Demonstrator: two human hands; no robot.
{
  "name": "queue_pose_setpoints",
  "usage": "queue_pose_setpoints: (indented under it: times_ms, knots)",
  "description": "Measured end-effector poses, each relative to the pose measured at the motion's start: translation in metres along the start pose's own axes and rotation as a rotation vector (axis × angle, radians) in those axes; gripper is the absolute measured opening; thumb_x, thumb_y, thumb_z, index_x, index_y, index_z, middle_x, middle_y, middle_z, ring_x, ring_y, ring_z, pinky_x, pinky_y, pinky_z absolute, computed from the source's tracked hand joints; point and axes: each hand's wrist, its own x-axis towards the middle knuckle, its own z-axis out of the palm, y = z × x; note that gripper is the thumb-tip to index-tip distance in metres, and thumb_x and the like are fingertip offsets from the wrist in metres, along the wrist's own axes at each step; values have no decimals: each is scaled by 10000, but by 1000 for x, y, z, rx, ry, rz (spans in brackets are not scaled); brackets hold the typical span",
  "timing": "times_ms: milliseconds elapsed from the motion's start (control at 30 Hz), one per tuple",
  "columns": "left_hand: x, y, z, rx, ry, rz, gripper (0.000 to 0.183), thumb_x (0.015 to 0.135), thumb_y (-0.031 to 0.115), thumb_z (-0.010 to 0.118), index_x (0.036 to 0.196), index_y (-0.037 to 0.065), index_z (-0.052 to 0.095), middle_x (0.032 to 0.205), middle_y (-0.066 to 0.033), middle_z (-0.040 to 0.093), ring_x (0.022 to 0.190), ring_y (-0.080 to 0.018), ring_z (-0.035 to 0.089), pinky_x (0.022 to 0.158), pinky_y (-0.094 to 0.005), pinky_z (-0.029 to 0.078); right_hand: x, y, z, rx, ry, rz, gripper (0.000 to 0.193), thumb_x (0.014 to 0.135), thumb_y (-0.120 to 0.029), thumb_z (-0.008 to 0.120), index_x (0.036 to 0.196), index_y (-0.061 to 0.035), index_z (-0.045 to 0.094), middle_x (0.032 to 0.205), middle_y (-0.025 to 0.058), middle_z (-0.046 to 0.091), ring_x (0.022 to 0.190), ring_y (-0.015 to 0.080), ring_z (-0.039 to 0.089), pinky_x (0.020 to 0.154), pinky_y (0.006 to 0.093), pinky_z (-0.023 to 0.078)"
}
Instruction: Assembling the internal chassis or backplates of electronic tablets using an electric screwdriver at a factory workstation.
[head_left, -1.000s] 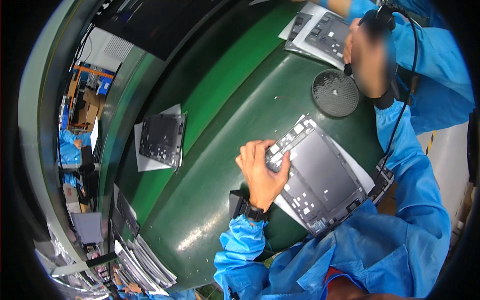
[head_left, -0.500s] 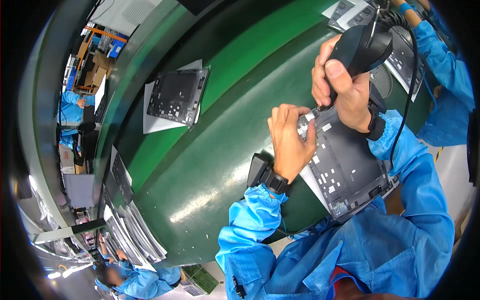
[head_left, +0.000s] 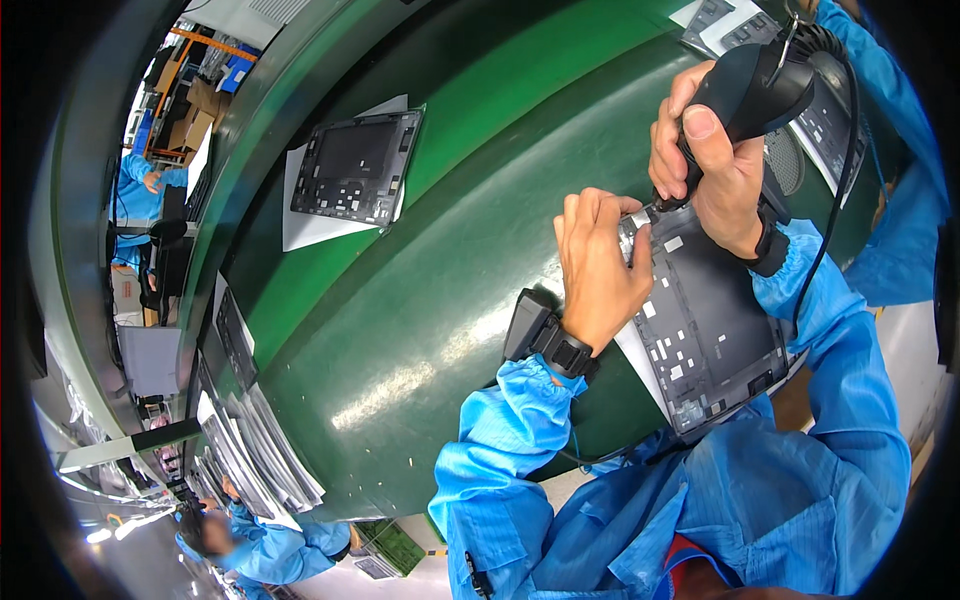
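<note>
My right hand (head_left: 720, 165) is wrapped round a black electric screwdriver (head_left: 750, 95) that hangs from a metal hook. Its tip points down at the upper corner of a flat dark device casing (head_left: 715, 310), dotted with small white patches. At that same corner my left hand (head_left: 605, 265) grips the edge, thumb and forefinger on either side of a small light-coloured part (head_left: 634, 232). My fingers hide the exact spot under the tip. White paper (head_left: 638, 360) shows beneath the casing's left side.
A similar casing on paper (head_left: 352, 165) lies on the green table's far left. Stacked sheets and panels (head_left: 262, 450) stand at the lower left. More casings (head_left: 828, 120) lie at the right beside a co-worker's blue sleeve (head_left: 890, 90). A black cord (head_left: 852, 140) runs past my right arm.
The view has shifted slightly. Both hands, the screwdriver and the casing appear a little further right in it, with the grip of each hand about the same.
</note>
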Motion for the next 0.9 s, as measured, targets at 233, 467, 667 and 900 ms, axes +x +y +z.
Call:
queue_pose_setpoints:
  times_ms: [233,467,667,900]
  knots:
    - [-1,-2,0,-1,9,14,248,791,45,757,1017,26,657,998,-115,602,961,-318,545,844,-416,387,-2,-1,1,-31,-8,1,263,1043,-233,612,879,-40,540,583,-18,491,457,65,468,455,232,389]
    - [-1,-1,-2,2,5,14,254,786,37,756,1018,28,654,994,-112,601,954,-315,545,829,-415,382,-1,0,4,-57,-56,26,254,1035,-218,630,872,-43,545,586,-25,485,460,52,445,455,233,358]
    - [-1,1,-2,1,6,23,264,782,31,756,1025,30,651,988,-106,602,952,-311,544,818,-416,377,-5,1,6,-55,-56,13,241,1029,-202,642,875,-44,547,599,-29,492,461,47,434,458,231,348]
    - [-1,2,-4,-8,13,23,264,780,27,753,1024,36,656,982,-98,601,948,-307,538,817,-416,376,-5,3,5,-36,-71,25,226,1028,-182,642,881,-45,540,624,-33,493,479,38,440,456,228,343]
